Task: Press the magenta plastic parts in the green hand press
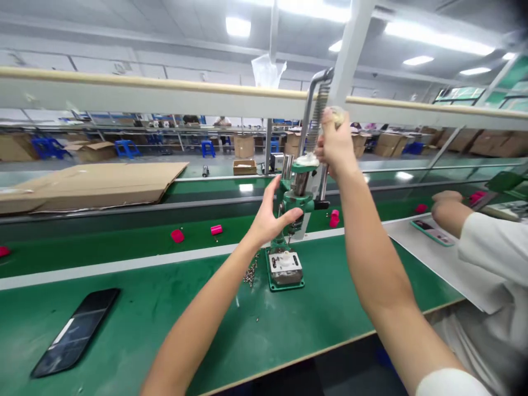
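Note:
A green bench press [297, 202] stands upright on the green bench. Its bed carries a white plastic part [284, 262] over a grey metal fixture. My left hand [266, 221] is at the press head with thumb and fingers stretched apart; whether it touches the head cannot be made out. My right hand [339, 144] is raised beside the top of the press, near a coil spring [317, 118] and a bent metal tube [307, 110]. Its fingers are curled around something pale yellow that I cannot make out. Small metal pins [249, 273] lie in a pile left of the base.
A dark phone-like slab [76, 333] lies at the left on the bench. Pink caps [177, 236] are scattered behind the white strip. Flattened cardboard [91, 184] lies at the back left. Another person's arm [449, 212] is at the right, near a phone [432, 232].

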`<state>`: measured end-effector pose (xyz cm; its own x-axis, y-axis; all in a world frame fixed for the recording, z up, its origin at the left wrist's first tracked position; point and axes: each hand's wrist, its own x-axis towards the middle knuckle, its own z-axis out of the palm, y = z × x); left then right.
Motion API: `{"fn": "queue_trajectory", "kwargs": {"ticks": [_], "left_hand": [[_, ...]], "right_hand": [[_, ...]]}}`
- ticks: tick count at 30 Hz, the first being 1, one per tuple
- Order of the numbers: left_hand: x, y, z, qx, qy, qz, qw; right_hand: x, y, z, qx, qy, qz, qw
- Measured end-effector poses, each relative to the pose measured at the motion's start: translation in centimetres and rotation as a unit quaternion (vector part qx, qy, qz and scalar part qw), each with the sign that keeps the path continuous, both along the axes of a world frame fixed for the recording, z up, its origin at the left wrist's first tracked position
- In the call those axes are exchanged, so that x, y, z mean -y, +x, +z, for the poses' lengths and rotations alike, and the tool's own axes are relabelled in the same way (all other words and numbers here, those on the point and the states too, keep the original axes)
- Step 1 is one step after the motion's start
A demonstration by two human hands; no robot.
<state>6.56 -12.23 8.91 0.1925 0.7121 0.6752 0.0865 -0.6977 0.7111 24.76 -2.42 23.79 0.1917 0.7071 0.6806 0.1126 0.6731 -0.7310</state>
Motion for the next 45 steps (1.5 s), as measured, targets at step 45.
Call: {"fn": "queue_trajectory", "kwargs": {"ticks": [45], "left_hand": [[-0.6, 4.4, 5.0, 0.06, 0.042, 0.103, 0.992]], "right_hand": [[1.0, 2.1, 0.3, -0.053, 0.044, 0.058, 0.996]]}}
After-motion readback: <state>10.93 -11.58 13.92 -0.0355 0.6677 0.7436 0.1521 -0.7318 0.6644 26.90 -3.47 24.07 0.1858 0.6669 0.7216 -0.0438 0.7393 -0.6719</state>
